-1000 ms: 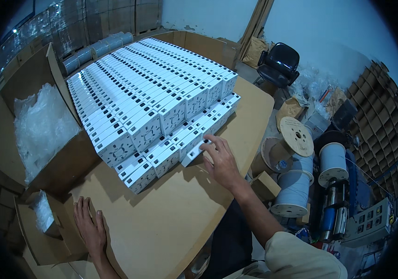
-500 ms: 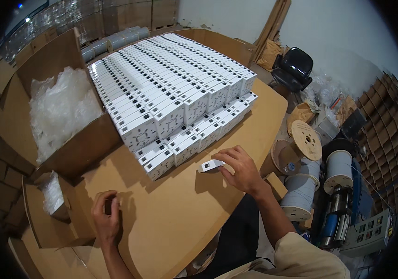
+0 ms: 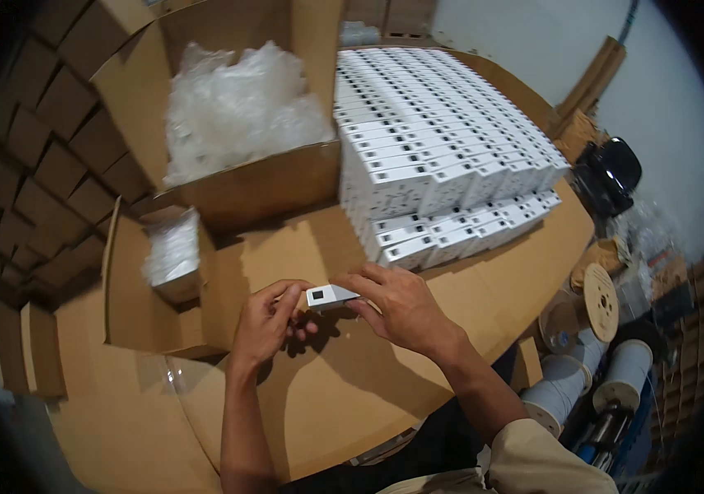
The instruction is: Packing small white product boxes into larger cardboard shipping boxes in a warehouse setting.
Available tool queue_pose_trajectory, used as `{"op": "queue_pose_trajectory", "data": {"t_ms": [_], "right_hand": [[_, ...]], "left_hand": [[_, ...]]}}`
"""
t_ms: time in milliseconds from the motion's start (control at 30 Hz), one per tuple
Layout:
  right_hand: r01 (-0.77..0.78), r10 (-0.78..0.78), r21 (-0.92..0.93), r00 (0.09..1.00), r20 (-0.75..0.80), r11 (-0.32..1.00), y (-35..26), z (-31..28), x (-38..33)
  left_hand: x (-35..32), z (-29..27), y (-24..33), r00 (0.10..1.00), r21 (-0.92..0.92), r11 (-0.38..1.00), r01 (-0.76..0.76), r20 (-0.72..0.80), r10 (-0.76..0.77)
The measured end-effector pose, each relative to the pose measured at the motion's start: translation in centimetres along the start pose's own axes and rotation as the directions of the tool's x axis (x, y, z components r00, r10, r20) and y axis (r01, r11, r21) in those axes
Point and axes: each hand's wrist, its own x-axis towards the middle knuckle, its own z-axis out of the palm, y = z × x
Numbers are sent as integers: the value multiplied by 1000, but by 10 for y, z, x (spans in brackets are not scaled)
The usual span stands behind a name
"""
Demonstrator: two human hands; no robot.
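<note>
A slim white box (image 3: 329,295) with a dark square on its narrow side is above the table, in front of me. My right hand (image 3: 405,306) is closed around its right end, thumb below and fingers over the top. At the box's left end is my left hand (image 3: 265,323), its thumb and fingers apart and partly curled. Whether its fingertips touch the box I cannot tell. Behind, many matching white boxes (image 3: 451,123) stand in tight rows, stacked in layers on the brown table (image 3: 344,420).
A large open carton (image 3: 253,185) with clear plastic bags (image 3: 241,107) stands at the back left. Nearer is a smaller open carton (image 3: 142,305) holding a plastic-wrapped pack (image 3: 175,255). Wire spools (image 3: 562,387) and a black chair (image 3: 611,173) are at the right.
My right hand has carried the white box leftward, and my left hand has come up to its left end. The view has turned left, so the cartons and stacked boxes appear farther right.
</note>
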Motion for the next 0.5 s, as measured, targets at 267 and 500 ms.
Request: {"op": "queue_pose_trajectory", "data": {"t_ms": [267,500], "right_hand": [[71,-41,233,990,-133,970,-14,57,54],[-48,314,726,919,-237,686,15,110,65]], "left_hand": [[13,-33,-28,958,-122,984,-130,-270,93],[25,-21,-29,873,-46,983,-177,-470,135]]}}
